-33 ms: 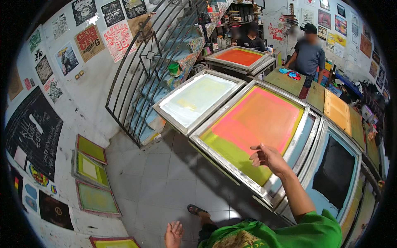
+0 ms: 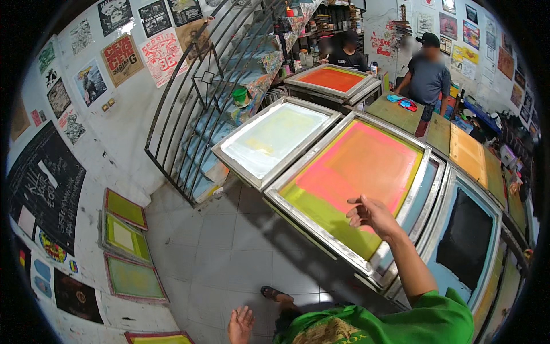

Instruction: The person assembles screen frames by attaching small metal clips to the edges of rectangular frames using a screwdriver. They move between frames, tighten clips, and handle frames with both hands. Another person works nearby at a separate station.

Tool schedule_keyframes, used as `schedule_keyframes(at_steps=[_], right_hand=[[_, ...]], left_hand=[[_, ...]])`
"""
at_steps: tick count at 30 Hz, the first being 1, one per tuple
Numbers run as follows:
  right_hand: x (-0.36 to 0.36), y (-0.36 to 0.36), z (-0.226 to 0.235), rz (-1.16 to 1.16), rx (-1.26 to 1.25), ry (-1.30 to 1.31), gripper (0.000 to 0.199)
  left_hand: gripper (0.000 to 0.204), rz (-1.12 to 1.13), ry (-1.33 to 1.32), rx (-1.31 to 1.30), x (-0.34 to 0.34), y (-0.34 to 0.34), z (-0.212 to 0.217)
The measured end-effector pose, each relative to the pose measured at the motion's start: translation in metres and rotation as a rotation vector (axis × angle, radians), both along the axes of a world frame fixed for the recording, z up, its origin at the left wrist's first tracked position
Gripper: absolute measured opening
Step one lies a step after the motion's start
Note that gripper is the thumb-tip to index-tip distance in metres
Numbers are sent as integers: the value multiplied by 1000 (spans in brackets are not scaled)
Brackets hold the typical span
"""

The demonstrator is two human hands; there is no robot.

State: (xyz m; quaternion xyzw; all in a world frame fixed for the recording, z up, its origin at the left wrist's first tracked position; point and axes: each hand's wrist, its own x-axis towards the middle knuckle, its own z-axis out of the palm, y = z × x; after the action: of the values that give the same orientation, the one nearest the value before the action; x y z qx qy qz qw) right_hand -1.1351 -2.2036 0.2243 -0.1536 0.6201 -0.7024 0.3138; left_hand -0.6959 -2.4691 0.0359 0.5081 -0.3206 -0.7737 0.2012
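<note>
The largest thing in view is the long work table (image 2: 441,135) running up the right side, and four metal-framed printing screens lie along and beside it. The nearest and biggest is the pink-and-green screen (image 2: 355,183); to its left and slightly beyond sits a white-and-yellow screen (image 2: 275,137), farther back an orange screen (image 2: 332,80), and to the right a blue screen with a black patch (image 2: 467,241). A black metal stair railing (image 2: 195,103) rises at the left of the screens. Three smaller green frames (image 2: 126,243) lean in a row against the white wall at lower left, with the edge of a fourth (image 2: 154,338) showing at the bottom. Two other people stand at the far end, one in a dark shirt (image 2: 346,57) behind the orange screen and one in a grey shirt and cap (image 2: 427,77) at the table. The right hand (image 2: 372,213) hovers over the lower right part of the pink-and-green screen, fingers (image 2: 356,211) loosely curled and spread, holding nothing; the mesh lies directly under them and whether they touch it cannot be told. The left hand (image 2: 240,324) hangs low by the tiled floor, fingers open and relaxed, empty, well apart from every screen.
</note>
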Motion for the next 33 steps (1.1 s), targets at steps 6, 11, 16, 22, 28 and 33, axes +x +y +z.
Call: schedule_keyframes(at_steps=[6,11,16,22,28,33], right_hand=[[-47,-133,13,-86,-8,0,55],[-70,-224,1,-141,20,-57,55],[-86,-268,-9,-135,74,-83,54],[-143,-292,-8,-324,95,-46,54],[-227,-322,-9,-462,146,27,55],[-299,-367,9,-548,145,94,52]], left_hand=[[66,-8,-28,-63,-84,-152,62],[63,-74,112,-69,-137,-322,9],[52,-243,92,-132,-201,-386,32],[50,-385,99,-23,-280,-454,7],[45,-422,42,-34,-364,-527,26],[45,-430,105,-132,-438,-608,61]])
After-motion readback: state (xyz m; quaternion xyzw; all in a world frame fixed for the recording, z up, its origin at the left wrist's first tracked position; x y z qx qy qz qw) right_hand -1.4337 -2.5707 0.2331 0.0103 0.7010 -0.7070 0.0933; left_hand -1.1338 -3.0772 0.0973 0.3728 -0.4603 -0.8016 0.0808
